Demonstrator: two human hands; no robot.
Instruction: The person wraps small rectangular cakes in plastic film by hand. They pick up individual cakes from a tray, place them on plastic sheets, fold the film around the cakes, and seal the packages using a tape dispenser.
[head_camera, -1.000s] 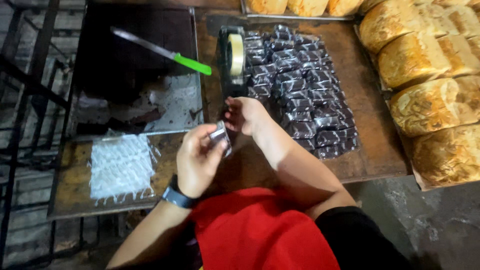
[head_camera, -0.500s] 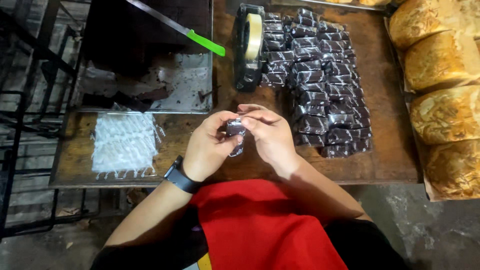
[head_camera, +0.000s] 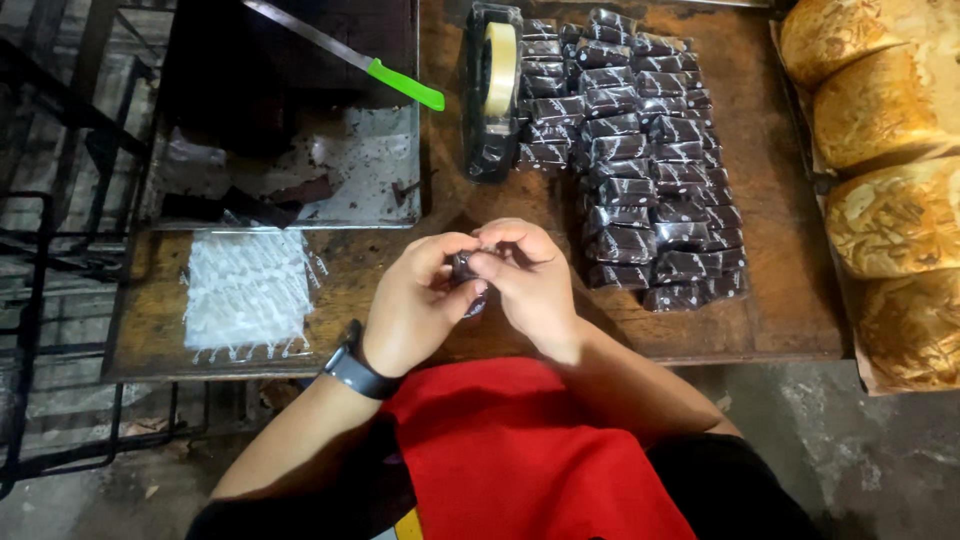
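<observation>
Nearest the camera a red apron covers the lap, its lower edge cut off by the frame. Above it, both hands meet over the front of the desk. The left hand, with a dark watch at the wrist, and the right hand curl their fingers closed around a small dark wrapped piece; only a sliver of it shows between the fingertips, so its shape is hard to make out. To the left lies a stack of clear wrappers, their edges blurred. Right of the hands sit rows of dark wrapped pieces, packed close and touching. Just beside their far left end stands a black tape dispenser. Further left a tray holds crumbs and dark scraps, its far part lost in shadow. A knife with a green handle lies across it, the blade tip cut off at the top. At the right edge, golden loaves run out of view.
</observation>
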